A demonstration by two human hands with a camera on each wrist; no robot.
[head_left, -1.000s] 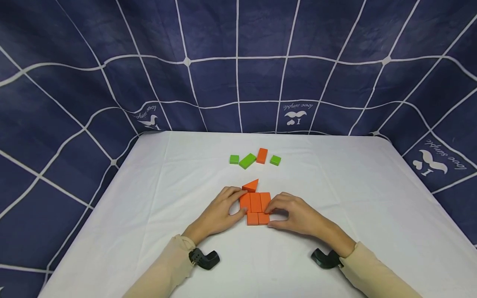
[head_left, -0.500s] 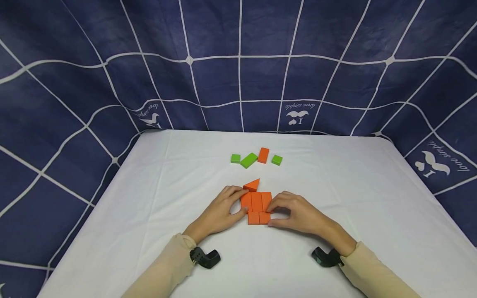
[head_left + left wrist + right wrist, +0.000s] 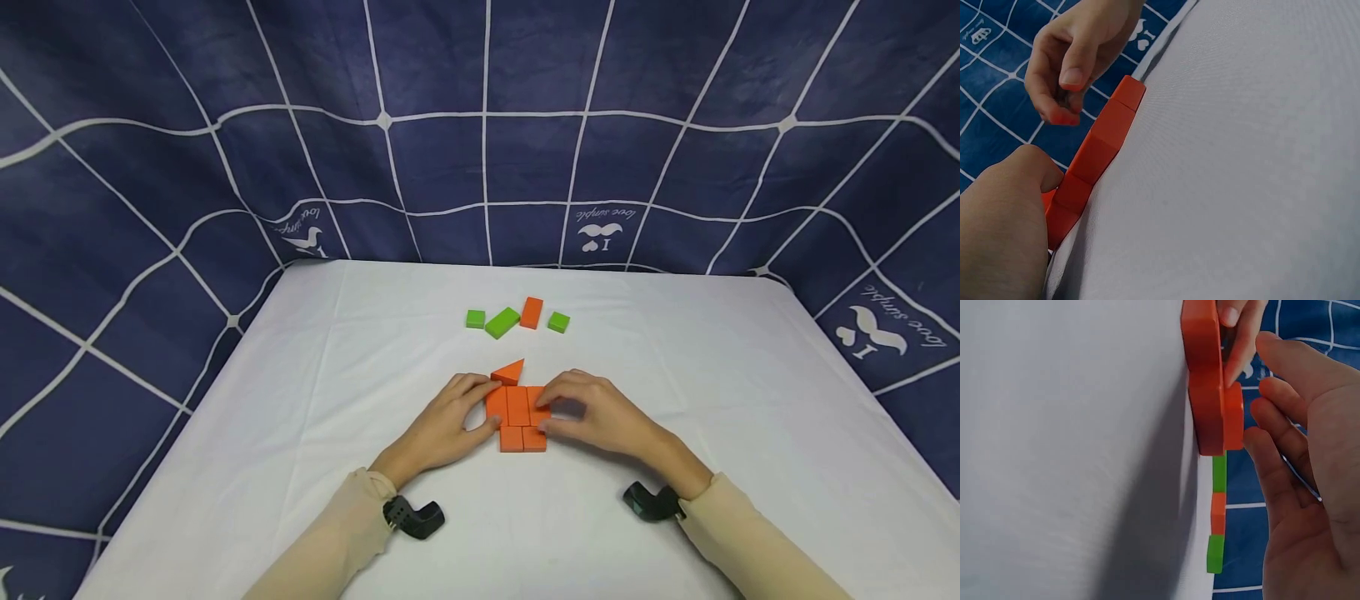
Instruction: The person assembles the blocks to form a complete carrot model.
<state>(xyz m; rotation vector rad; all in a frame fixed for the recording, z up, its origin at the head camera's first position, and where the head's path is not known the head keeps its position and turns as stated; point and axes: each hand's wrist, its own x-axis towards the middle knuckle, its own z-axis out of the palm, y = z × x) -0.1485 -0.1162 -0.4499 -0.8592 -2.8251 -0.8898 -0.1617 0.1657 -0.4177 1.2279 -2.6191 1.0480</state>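
Flat orange blocks form a cluster on the white cloth: three upright rectangles side by side, with two smaller blocks (image 3: 512,439) below them. My left hand (image 3: 442,427) pinches the left rectangular block (image 3: 496,404) at its ends between index finger and thumb. Against the cluster's top edge lies an orange triangular block (image 3: 510,372). My right hand (image 3: 603,412) hovers over the right rectangular block (image 3: 541,415), thumb and fingers apart. In the left wrist view a gap shows between the right hand (image 3: 1079,56) and the orange blocks (image 3: 1104,140); it holds nothing.
Further back lie a small green block (image 3: 476,318), a longer green block (image 3: 502,322), an orange rectangular block (image 3: 532,313) and another small green block (image 3: 558,322). White cloth (image 3: 375,333) covers the table. A blue curtain (image 3: 435,158) hangs behind.
My right hand has risen off the right side of the cluster and shifted slightly forward, its fingers loosening. The left hand and the blocks stay put; the head view shifts slightly.
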